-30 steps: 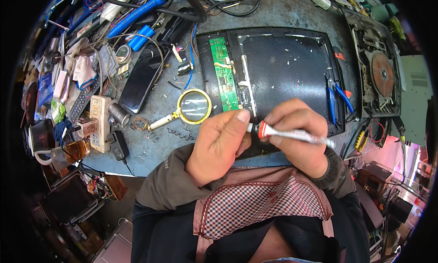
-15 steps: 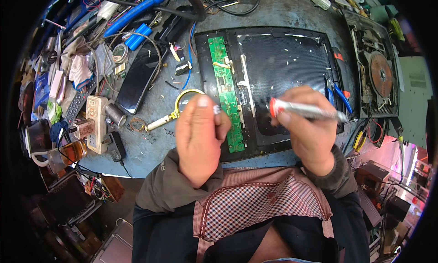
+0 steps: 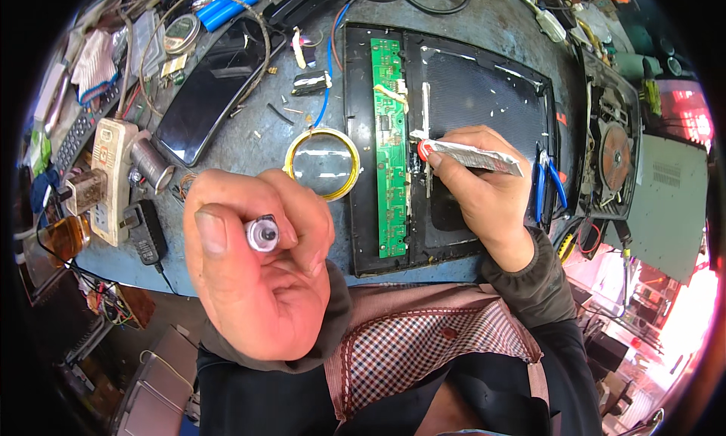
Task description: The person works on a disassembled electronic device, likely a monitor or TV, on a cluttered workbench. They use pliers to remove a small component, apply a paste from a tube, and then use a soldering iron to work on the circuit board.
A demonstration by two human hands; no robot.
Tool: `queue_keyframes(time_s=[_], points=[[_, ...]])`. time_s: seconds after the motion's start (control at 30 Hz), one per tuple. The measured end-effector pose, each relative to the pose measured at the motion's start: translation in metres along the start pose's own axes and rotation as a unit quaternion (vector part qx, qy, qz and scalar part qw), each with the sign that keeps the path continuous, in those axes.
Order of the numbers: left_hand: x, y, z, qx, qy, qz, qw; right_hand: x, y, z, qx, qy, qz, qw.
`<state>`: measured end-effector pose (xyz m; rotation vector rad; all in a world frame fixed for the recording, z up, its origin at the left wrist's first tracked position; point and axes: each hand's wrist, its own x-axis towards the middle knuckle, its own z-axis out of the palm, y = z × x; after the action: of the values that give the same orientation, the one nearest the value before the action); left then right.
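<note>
My left hand (image 3: 253,292) is raised close to the camera. Its thumb and fingers close on a small round piece (image 3: 263,234), whitish at the rim with a dark centre. In my right hand (image 3: 488,198) is a silver-white squeeze tube (image 3: 480,157) with a red end. That red end points left at the white-smeared ridge of a black panel (image 3: 484,88); whether it touches cannot be made out. A long green circuit board (image 3: 391,179) lies along the panel's left side. Beside it is a magnifying glass (image 3: 325,165) with a yellow rim, its handle hidden behind my left hand.
Blue-handled cutters (image 3: 540,180) lie at the panel's right. Farther right stands an opened appliance with a copper coil (image 3: 613,158). On the left are a dark phone-like slab (image 3: 215,96), a solder spool (image 3: 151,162), a power strip (image 3: 112,179) and a black adapter (image 3: 144,230).
My left hand has come up and left, nearer the camera, turning the small piece's end into view. My right hand has swung the tube's red end left towards the ridge. The view has shifted too.
</note>
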<state>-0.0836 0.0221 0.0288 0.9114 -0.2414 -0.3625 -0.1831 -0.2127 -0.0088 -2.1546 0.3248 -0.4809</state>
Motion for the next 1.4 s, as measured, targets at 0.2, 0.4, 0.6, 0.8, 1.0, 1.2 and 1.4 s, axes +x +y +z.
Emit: queue_keyframes(time_s=[0.2,0.4,0.6,0.8,1.0,1.2,1.4], points=[[0.0029,0.0044,-0.0058,0.004,-0.023,0.031,0.999,-0.0009,-0.0098,0.004,0.059,0.036,0.132,0.989],[0.0017,0.006,-0.0089,-0.018,-0.022,0.037,0.999,-0.0003,-0.0078,0.0025,0.015,0.039,0.09,0.995],[0.0021,0.0071,-0.0101,-0.01,-0.037,0.045,0.998,0.0017,-0.0085,0.0026,0.003,0.032,0.056,0.998],[0.003,0.0071,-0.0102,-0.002,-0.052,0.056,0.997,0.0055,-0.0085,0.0048,-0.047,0.023,-0.05,0.997],[0.0035,0.0062,-0.0109,-0.002,-0.052,0.063,0.997,0.0027,-0.0061,0.0058,-0.095,0.022,-0.101,0.99],[0.0028,0.0053,-0.0103,-0.002,-0.049,0.063,0.997,0.003,-0.0067,0.0081,-0.109,0.06,-0.127,0.984],[0.0036,0.006,-0.0096,0.005,-0.054,0.063,0.997,0.0038,-0.0045,0.0053,-0.096,0.023,-0.154,0.983]])
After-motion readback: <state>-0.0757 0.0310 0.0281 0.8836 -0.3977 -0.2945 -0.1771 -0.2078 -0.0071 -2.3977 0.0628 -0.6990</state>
